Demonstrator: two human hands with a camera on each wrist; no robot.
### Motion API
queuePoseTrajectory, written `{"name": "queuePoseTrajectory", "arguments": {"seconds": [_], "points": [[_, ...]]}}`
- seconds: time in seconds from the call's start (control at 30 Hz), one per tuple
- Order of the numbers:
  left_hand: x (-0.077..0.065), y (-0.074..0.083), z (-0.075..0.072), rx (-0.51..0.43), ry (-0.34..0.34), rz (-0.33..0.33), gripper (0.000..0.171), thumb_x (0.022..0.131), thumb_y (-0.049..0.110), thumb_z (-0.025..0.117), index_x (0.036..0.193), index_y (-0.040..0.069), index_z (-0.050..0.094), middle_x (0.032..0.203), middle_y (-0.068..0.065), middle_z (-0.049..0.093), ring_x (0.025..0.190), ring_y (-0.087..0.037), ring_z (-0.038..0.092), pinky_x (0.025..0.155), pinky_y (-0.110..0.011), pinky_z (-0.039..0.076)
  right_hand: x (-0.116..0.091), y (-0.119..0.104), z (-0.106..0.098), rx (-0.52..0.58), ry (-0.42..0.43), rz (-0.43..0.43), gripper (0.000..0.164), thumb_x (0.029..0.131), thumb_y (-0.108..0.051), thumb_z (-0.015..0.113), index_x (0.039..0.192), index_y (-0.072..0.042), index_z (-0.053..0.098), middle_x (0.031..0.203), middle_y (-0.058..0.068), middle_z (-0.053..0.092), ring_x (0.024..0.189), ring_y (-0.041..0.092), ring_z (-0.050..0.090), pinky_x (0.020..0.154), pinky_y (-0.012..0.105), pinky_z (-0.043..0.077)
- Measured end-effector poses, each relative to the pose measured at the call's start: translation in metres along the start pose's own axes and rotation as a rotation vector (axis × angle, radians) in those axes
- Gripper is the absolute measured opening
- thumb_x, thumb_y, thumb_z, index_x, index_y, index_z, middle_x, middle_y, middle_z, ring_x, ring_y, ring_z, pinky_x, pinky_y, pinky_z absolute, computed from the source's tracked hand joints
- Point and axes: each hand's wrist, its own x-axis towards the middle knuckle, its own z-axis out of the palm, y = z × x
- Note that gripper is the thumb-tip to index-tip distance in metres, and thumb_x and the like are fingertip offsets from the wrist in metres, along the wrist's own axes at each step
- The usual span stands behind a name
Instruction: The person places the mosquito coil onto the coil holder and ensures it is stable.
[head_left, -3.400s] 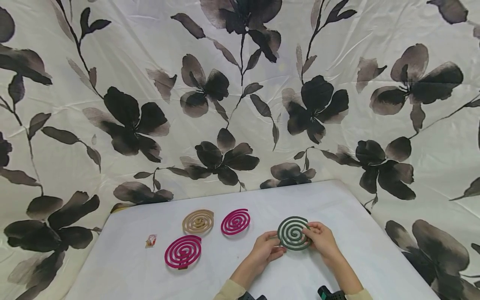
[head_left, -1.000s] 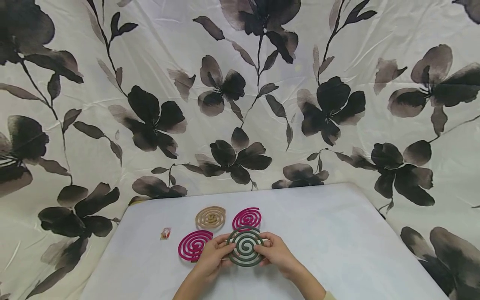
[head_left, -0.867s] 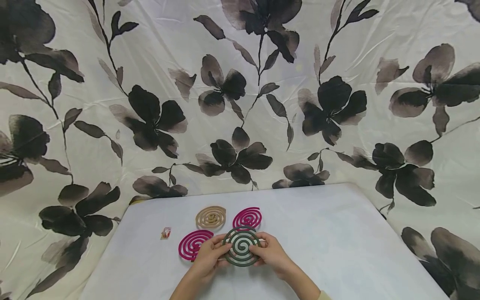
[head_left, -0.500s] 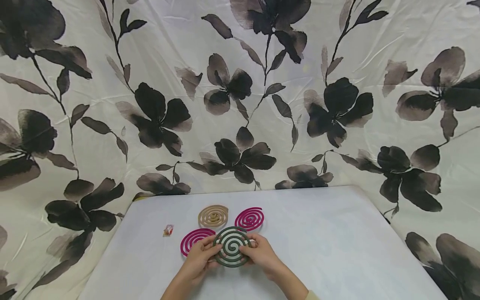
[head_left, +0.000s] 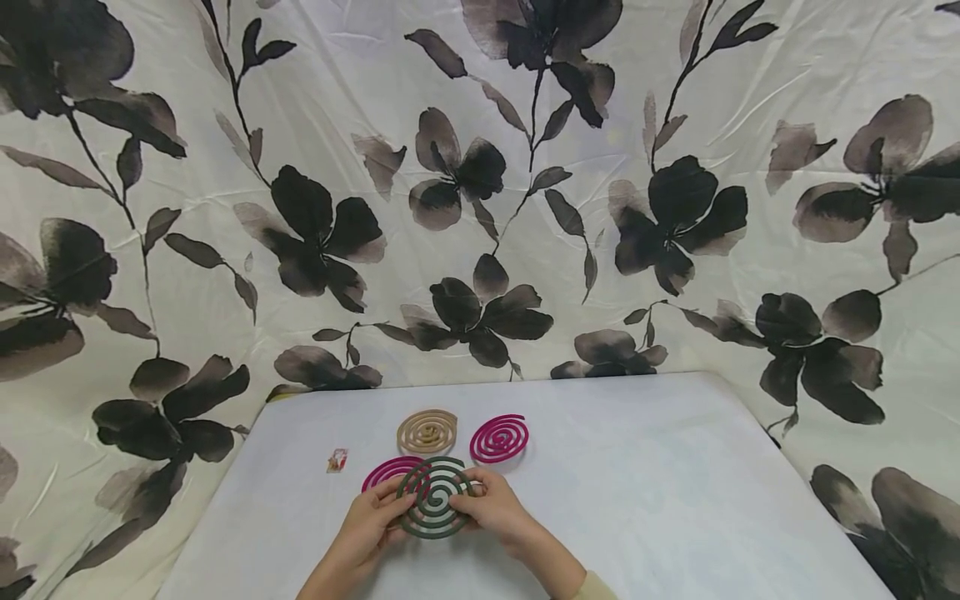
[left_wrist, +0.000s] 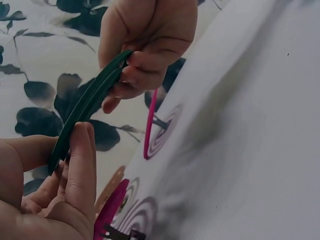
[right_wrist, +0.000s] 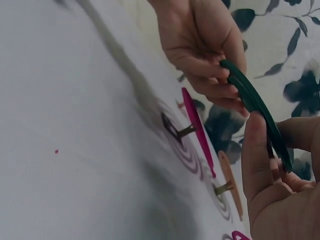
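Observation:
Both hands hold a green mosquito coil (head_left: pixel 438 502) above the table, its flat face turned to the head view. At its left edge my left hand (head_left: pixel 367 521) pinches it between thumb and fingers; my right hand (head_left: pixel 497 506) pinches the opposite side. In the wrist views the green coil (left_wrist: pixel 82 107) appears nearly edge-on, clear of the tabletop. Behind it, partly hidden by coil and left hand, is a magenta mosquito coil (head_left: pixel 386 468). Farther back stand a tan coil (head_left: pixel 427 432) and a second magenta coil (head_left: pixel 499 438).
Small metal stands (right_wrist: pixel 186 131) prop the coils off the white table (head_left: pixel 637 483). Left of the coils lies a small printed card or sticker (head_left: pixel 337 461). A floral cloth (head_left: pixel 480 208) hangs behind the table's back edge.
Both hands have carried the green coil leftward from the table's right part, and it now overlaps the front magenta coil in the head view. The head view has shifted slightly. The other coils remain in place.

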Motion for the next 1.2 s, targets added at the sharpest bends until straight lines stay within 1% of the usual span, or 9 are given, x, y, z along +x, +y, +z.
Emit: {"name": "queuePoseTrajectory", "arguments": {"seconds": [0.1,0.23,0.4,0.53,0.63,0.8,0.97,1.1,1.2], "points": [[-0.001,0.003,-0.004,0.013,0.015,-0.003,0.059,0.094,0.012,0.065,0.140,-0.010,0.036,0.115,-0.019,0.065,0.091,-0.024,0.069,0.073,-0.030,0.058,0.004,-0.001,0.005,0.001,-0.003,0.003,0.030,0.087,-0.003,0.067,0.114,0.005,0.057,0.087,0.015,0.071,0.068,0.019,0.069,0.062,0.031,0.059],[-0.002,0.009,-0.011,0.033,0.035,-0.012,0.060,0.094,0.013,0.065,0.140,-0.010,0.036,0.113,-0.017,0.066,0.087,-0.020,0.069,0.070,-0.027,0.058,0.007,-0.002,0.013,-0.001,0.001,0.012,0.030,0.087,-0.003,0.067,0.114,0.005,0.056,0.085,0.013,0.070,0.065,0.016,0.068,0.061,0.031,0.059],[-0.008,0.016,-0.023,0.052,0.033,-0.035,0.060,0.095,0.012,0.063,0.142,-0.010,0.031,0.110,-0.014,0.067,0.083,-0.018,0.069,0.068,-0.025,0.057,0.011,-0.003,0.025,-0.009,-0.008,0.029,0.029,0.087,-0.002,0.067,0.113,0.004,0.057,0.085,0.013,0.070,0.063,0.014,0.067,0.060,0.030,0.058],[-0.010,0.021,-0.032,0.067,0.038,-0.033,0.061,0.095,0.012,0.062,0.142,-0.011,0.030,0.110,-0.013,0.067,0.085,-0.019,0.069,0.072,-0.027,0.057,0.014,-0.007,0.034,-0.025,-0.027,0.025,0.027,0.088,-0.003,0.067,0.113,0.003,0.058,0.085,0.012,0.070,0.064,0.013,0.067,0.062,0.030,0.058],[-0.009,0.024,-0.038,0.084,0.054,-0.034,0.061,0.095,0.013,0.064,0.141,-0.010,0.032,0.110,-0.012,0.068,0.087,-0.020,0.069,0.073,-0.029,0.058,0.018,-0.010,0.040,-0.049,-0.028,0.019,0.027,0.088,-0.004,0.068,0.113,0.003,0.058,0.086,0.012,0.070,0.065,0.014,0.067,0.064,0.031,0.059],[-0.008,0.028,-0.048,0.123,0.065,-0.047,0.061,0.093,0.014,0.066,0.140,-0.010,0.034,0.105,-0.012,0.069,0.083,-0.020,0.070,0.069,-0.027,0.058,0.026,-0.013,0.049,-0.088,-0.021,0.008,0.025,0.087,-0.002,0.069,0.109,0.002,0.060,0.083,0.009,0.069,0.067,0.016,0.068,0.062,0.031,0.059],[-0.006,0.035,-0.058,0.144,0.074,-0.050,0.063,0.093,0.014,0.067,0.141,-0.009,0.033,0.104,-0.010,0.069,0.080,-0.018,0.070,0.067,-0.027,0.058,0.034,-0.019,0.059,-0.119,-0.017,-0.004,0.021,0.087,-0.001,0.069,0.106,0.000,0.062,0.084,0.005,0.069,0.069,0.017,0.068,0.062,0.032,0.059],[-0.003,0.041,-0.065,0.183,0.108,-0.057,0.064,0.092,0.014,0.067,0.142,-0.009,0.033,0.103,-0.007,0.069,0.075,-0.014,0.068,0.062,-0.025,0.057,0.041,-0.024,0.066,-0.136,-0.021,-0.017,0.016,0.086,0.000,0.069,0.101,0.000,0.063,0.085,0.006,0.069,0.069,0.018,0.068,0.060,0.032,0.059],[0.000,0.045,-0.070,0.215,0.114,-0.062,0.065,0.093,0.016,0.067,0.143,-0.009,0.033,0.102,-0.006,0.069,0.071,-0.011,0.066,0.058,-0.022,0.056,0.046,-0.027,0.071,-0.136,-0.022,-0.021,0.014,0.086,0.000,0.069,0.098,0.002,0.061,0.084,0.006,0.067,0.070,0.020,0.069,0.060,0.032,0.059]]}}
